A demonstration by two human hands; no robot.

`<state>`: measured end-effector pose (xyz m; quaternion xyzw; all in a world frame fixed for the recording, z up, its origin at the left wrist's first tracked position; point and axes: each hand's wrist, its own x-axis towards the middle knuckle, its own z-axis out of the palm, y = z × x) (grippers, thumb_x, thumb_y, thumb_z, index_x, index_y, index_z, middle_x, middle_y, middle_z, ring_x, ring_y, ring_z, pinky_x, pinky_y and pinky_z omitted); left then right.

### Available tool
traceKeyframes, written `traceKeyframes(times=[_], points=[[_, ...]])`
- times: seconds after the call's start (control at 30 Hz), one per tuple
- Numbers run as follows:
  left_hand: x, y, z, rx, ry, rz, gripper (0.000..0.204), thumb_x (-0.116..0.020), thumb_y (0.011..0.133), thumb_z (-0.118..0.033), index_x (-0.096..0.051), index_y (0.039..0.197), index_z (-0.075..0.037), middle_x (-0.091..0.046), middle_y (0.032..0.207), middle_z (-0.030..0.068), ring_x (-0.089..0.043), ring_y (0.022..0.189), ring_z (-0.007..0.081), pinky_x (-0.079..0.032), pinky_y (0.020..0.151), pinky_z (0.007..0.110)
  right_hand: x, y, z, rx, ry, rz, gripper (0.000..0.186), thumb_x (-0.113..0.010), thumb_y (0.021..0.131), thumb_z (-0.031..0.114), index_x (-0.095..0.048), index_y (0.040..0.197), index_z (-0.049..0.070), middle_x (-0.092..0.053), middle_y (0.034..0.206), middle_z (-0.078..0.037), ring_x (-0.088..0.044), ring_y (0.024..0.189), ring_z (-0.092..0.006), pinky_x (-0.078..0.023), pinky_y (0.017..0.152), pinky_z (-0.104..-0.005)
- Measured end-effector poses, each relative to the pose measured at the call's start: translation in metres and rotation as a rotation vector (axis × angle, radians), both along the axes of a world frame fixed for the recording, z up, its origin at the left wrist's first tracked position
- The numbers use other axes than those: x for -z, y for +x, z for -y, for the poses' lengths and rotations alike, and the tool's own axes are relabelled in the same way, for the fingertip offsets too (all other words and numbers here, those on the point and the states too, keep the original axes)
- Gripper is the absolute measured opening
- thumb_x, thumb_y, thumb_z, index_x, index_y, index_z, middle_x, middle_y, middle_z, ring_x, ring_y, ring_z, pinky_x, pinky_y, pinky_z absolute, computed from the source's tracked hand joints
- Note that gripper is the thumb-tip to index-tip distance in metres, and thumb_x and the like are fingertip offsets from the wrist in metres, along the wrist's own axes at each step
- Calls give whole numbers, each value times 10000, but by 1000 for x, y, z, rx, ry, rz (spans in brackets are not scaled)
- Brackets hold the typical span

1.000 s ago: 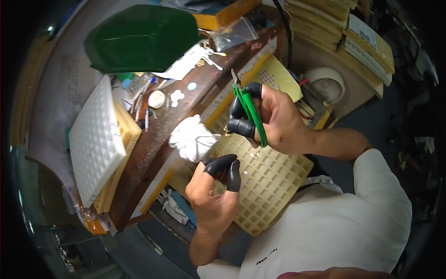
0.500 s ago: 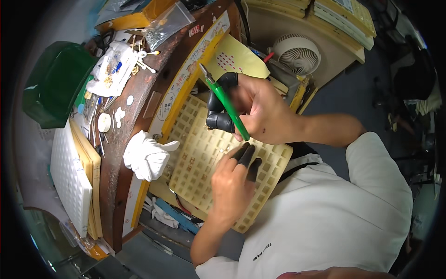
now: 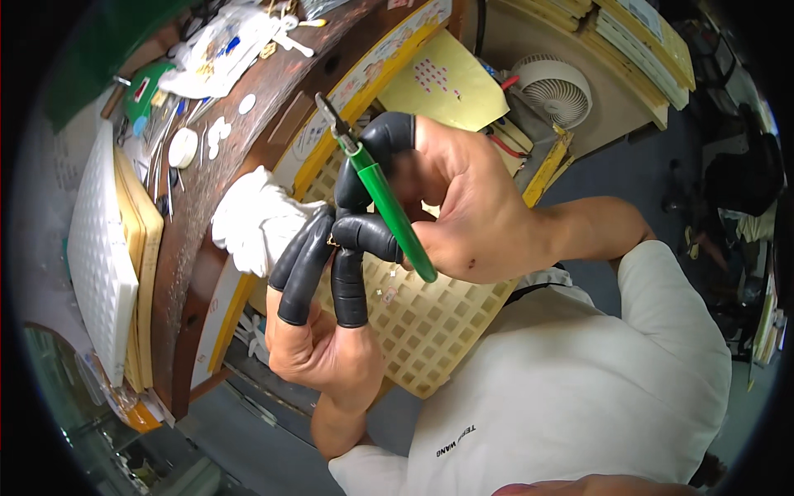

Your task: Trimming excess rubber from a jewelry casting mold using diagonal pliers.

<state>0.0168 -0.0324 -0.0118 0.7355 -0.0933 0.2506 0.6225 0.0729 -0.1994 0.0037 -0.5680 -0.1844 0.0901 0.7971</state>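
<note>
My right hand (image 3: 451,198), with black finger cots, grips green-handled pliers (image 3: 385,207), metal jaws angled up-left. Its thumb and a finger also pinch a tiny gold piece (image 3: 332,240). My left hand (image 3: 327,322), also in black cots, has its fingertips closed at that same piece, touching my right fingers. Beneath both hands lies a pale yellow gridded tray (image 3: 430,339) with a few small light bits on it. A crumpled white cloth (image 3: 252,219) lies just left of my hands, partly behind the left fingertips.
A worn wooden bench (image 3: 186,310) carries white discs, slim tools, bags and stacked white (image 3: 99,248) and yellow trays (image 3: 136,273) at left. Behind are a yellow sheet with pink dots (image 3: 438,83), a white fan (image 3: 554,91) and stacked boards (image 3: 645,50) at upper right.
My left hand has risen from over the tray to meet my right fingertips at the gold piece. My right hand still grips the pliers. The view has shifted.
</note>
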Motion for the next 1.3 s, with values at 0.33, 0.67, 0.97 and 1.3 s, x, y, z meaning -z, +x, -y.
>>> traceKeyframes(times=[0.33, 0.67, 0.97, 1.3], points=[[-17, 3, -8, 142, -246, -2, 217, -638, 950, 34, -632, 1159, 91, -708, 1099, 159, -685, 984, 185, -514, 935, 310, -13, 5, -2, -111, 10, 54, 300, -791, 860, 0, -578, 1070, 1, -662, 934, -44, -613, 790, -61, -495, 663, -202], [-36, -6, -24, 303, -428, -286, 193, -676, 925, 65, -634, 1113, 72, -714, 1056, 118, -677, 968, 141, -514, 901, 268, -24, 11, 9, 100, -342, 786, 488, -856, 713, 18, -639, 1147, -28, -689, 787, -33, -595, 614, -60, -397, 470, -207], [-27, -2, -31, 253, -357, -296, 286, -729, 928, -94, -602, 1134, 58, -698, 1032, 114, -692, 894, 174, -554, 859, 312, -29, 15, 8, 68, -428, 890, 526, -852, 730, -14, -601, 1192, -22, -707, 829, -40, -636, 647, -68, -426, 486, -196], [-31, 0, -22, 142, -155, -169, 231, -704, 863, 126, -647, 1084, 90, -725, 992, 147, -724, 894, 203, -567, 835, 310, -38, 15, -5, -177, -69, -120, 350, -799, 853, 63, -560, 1100, 3, -645, 878, -65, -620, 627, -88, -486, 489, -235]])
